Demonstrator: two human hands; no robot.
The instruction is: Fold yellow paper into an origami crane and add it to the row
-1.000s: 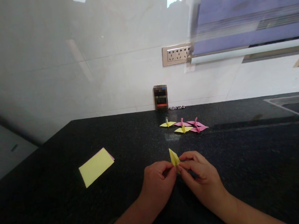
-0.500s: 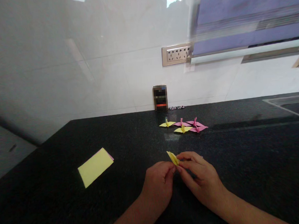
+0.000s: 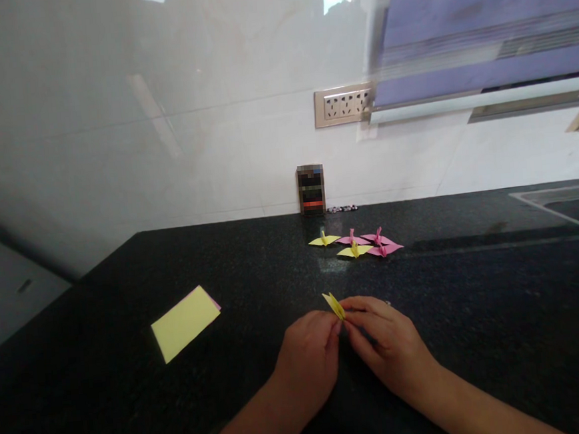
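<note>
Both hands meet over a black stone counter (image 3: 477, 309) near its front edge. A small folded yellow paper piece (image 3: 334, 305) is pinched between my left hand (image 3: 308, 356) and my right hand (image 3: 387, 346), with its pointed tip sticking up and to the left above the fingertips. Fingers of both hands are closed on the paper; its lower part is hidden by them. A dark band shows on my left wrist.
Several finished paper cranes, yellow (image 3: 324, 240) and pink (image 3: 383, 248), lie farther back. A stack of yellow square paper (image 3: 184, 322) lies at the left. A small dark box (image 3: 311, 189) stands against the white wall, below a socket strip (image 3: 343, 106). A sink edge (image 3: 569, 201) is at the far right.
The yellow paper piece has tilted lower and to the left, and less of it shows above my fingers. Both hands stayed in nearly the same spot.
</note>
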